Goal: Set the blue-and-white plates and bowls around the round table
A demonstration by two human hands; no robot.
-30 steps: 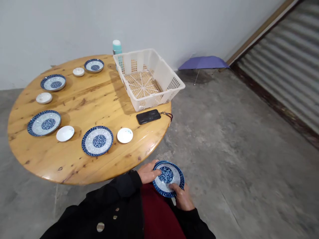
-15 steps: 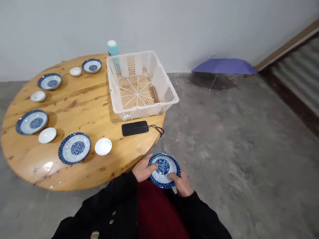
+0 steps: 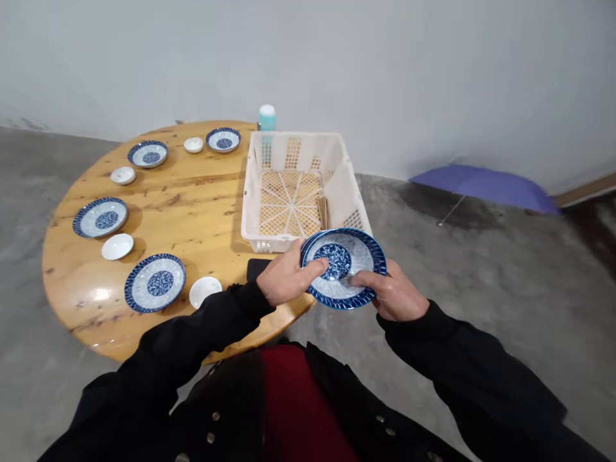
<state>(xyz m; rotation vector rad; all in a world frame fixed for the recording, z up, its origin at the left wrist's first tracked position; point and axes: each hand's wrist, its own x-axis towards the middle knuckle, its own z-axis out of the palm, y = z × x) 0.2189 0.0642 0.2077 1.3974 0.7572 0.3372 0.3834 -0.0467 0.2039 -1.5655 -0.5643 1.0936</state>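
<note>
Blue-and-white plates (image 3: 362, 251), at least two with one rim showing behind the other, are held tilted up before my chest. My left hand (image 3: 287, 277) grips their left side, thumb on the patterned centre. On the right edge, my right hand (image 3: 400, 292) is closed, its thumb lying across the top plate's face; the fingers of both hands are partly hidden behind. Just beyond them stands a white plastic basket (image 3: 275, 244), with thin wooden sticks (image 3: 322, 212), seemingly chopsticks, inside. A black phone (image 3: 256, 268) lies partly hidden behind my left hand.
On the round wooden table (image 3: 192, 212) sit several blue-rimmed plates, one (image 3: 154, 283) nearest me, with small white bowls such as this one (image 3: 205, 292) between them. A turquoise bottle (image 3: 267, 118) stands behind the basket. An open purple umbrella (image 3: 486, 186) rests on the floor by the wall.
Both hands have raised the plates from beside the table edge to in front of the basket. The view has shifted, and the phone is now mostly covered.
</note>
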